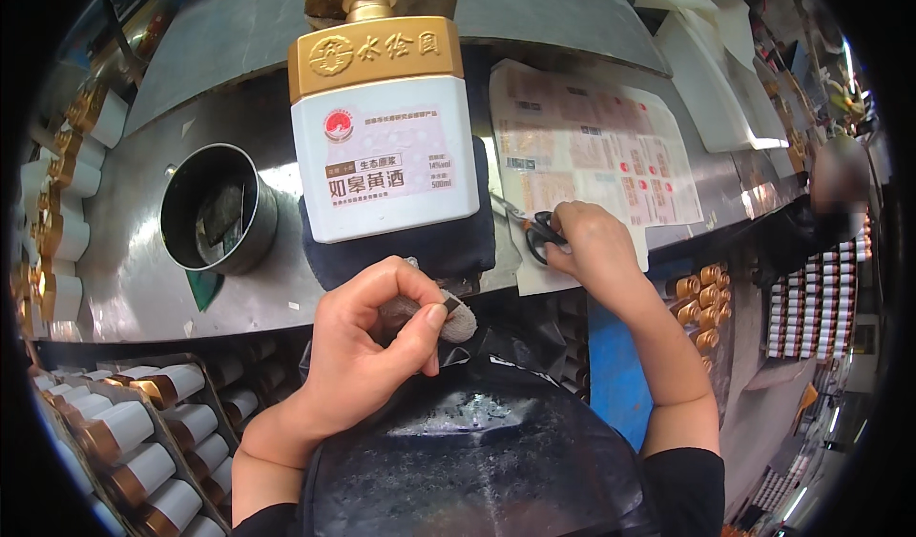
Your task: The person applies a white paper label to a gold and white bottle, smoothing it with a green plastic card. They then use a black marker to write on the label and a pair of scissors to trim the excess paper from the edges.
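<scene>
Now, left hand fingers pinching grey cloth, right hand fingers gripping black scissors on label sheet

Your desk: bare steel top. Round metal cup sits at left. Dark cloth lies mid-desk under white bottle. Label sheet lies flat at right, black scissors on its lower edge.

One view only — a fisheye camera on the person's head, looking steeply down and forward over the metal tabletop. It sits close: the forearms rise from the lower edge, a white bottle fills the upper centre, and straight edges bow toward the dark rim.
</scene>
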`<state>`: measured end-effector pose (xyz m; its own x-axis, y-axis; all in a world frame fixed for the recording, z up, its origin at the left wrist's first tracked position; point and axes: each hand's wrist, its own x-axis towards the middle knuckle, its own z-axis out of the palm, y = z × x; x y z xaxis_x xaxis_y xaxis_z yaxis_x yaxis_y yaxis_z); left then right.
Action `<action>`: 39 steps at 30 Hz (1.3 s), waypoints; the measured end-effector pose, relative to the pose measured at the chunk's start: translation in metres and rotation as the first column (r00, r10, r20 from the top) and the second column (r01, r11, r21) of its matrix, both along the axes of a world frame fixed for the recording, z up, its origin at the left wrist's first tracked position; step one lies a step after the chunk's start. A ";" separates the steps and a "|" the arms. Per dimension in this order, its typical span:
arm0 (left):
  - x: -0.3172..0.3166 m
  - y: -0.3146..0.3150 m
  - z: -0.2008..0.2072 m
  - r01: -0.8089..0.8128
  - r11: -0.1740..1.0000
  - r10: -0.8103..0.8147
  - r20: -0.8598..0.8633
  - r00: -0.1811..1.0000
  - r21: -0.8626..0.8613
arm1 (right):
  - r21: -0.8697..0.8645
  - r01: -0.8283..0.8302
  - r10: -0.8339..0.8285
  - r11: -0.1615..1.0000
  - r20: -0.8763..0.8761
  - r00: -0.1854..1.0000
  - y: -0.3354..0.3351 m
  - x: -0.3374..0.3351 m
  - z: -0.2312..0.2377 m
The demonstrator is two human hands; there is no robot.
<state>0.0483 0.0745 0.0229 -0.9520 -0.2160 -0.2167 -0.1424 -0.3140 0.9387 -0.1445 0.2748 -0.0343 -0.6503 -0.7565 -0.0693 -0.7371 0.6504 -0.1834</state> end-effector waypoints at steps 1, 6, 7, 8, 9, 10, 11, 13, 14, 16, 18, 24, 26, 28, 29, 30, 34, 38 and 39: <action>-0.004 0.003 0.002 0.021 1.000 -0.021 0.006 1.000 -0.008 | 0.011 -0.008 0.007 1.000 0.015 1.000 0.002 -0.002 -0.001; -0.007 0.011 -0.009 -0.060 0.983 0.066 0.028 0.997 -0.173 | -0.037 -0.018 0.016 0.999 -0.057 0.998 0.006 -0.012 -0.030; -0.007 0.010 -0.012 -0.091 0.984 0.092 -0.003 0.996 -0.155 | -0.112 -0.079 0.065 0.991 -0.124 0.990 0.003 -0.013 -0.035; -0.007 0.008 -0.014 -0.135 0.981 0.132 -0.030 0.991 -0.137 | -0.090 -0.048 0.042 0.995 -0.073 0.996 -0.002 -0.011 -0.022; -0.006 0.007 -0.016 -0.132 0.980 0.128 -0.041 0.991 -0.146 | -0.038 0.020 -0.017 0.999 0.064 0.998 0.000 -0.009 0.000; -0.004 0.009 -0.016 -0.140 0.977 0.136 -0.035 0.990 -0.158 | 0.018 0.067 -0.070 0.998 0.216 0.974 0.004 -0.007 0.016; 0.000 0.009 -0.016 -0.149 0.976 0.144 -0.044 0.989 -0.156 | -0.175 0.056 -0.011 0.983 0.250 0.968 0.015 -0.003 0.021; -0.008 0.008 -0.012 -0.094 0.981 0.098 0.015 0.995 -0.167 | -0.431 0.215 0.028 0.876 0.492 0.870 0.045 0.009 0.030; -0.010 0.006 -0.012 -0.062 0.983 0.070 0.043 0.997 -0.175 | -0.450 0.375 0.051 0.810 0.692 0.720 0.051 0.021 0.033; -0.014 0.008 -0.007 0.025 0.992 -0.019 0.044 0.999 -0.127 | -0.259 0.645 0.036 0.719 0.940 0.339 0.055 0.055 0.050; -0.012 0.007 -0.007 0.066 0.993 -0.064 0.024 0.998 -0.098 | -0.252 0.387 0.032 0.887 0.869 0.494 0.051 0.072 0.053; -0.006 0.009 -0.007 0.112 0.992 -0.111 0.023 0.994 -0.065 | -0.316 0.087 0.171 0.945 0.702 0.691 0.030 0.086 0.054; -0.007 0.011 -0.007 0.114 0.992 -0.112 0.029 0.993 -0.059 | -0.323 0.059 0.187 0.944 0.677 0.712 0.026 0.085 0.053; -0.008 0.013 -0.007 0.131 0.990 -0.129 0.036 0.991 -0.052 | -0.337 0.039 0.195 0.941 0.634 0.748 0.022 0.084 0.053; -0.009 0.014 -0.007 0.135 0.990 -0.134 0.039 0.990 -0.047 | -0.330 0.025 0.197 0.944 0.619 0.760 0.021 0.084 0.052; -0.010 0.014 -0.007 0.141 0.989 -0.139 0.042 0.989 -0.042 | -0.324 0.011 0.198 0.946 0.603 0.773 0.020 0.084 0.051; -0.010 0.013 -0.010 0.166 0.984 -0.163 0.053 0.985 -0.063 | -0.399 -0.014 0.235 0.917 0.512 0.826 0.018 0.085 0.042; -0.016 0.016 -0.008 0.161 0.978 -0.149 0.095 0.984 -0.133 | -0.355 -0.016 0.216 0.935 0.532 0.819 0.022 0.084 0.041; -0.013 0.015 -0.007 0.144 0.976 -0.123 0.128 0.984 -0.167 | -0.350 -0.012 0.212 0.937 0.538 0.816 0.023 0.086 0.037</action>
<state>0.0355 0.0890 0.0161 -0.9453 -0.1331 -0.2979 -0.2834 -0.1177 0.9518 -0.0589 0.2981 0.0027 -0.4813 -0.8656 -0.1377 -0.5035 0.4017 -0.7650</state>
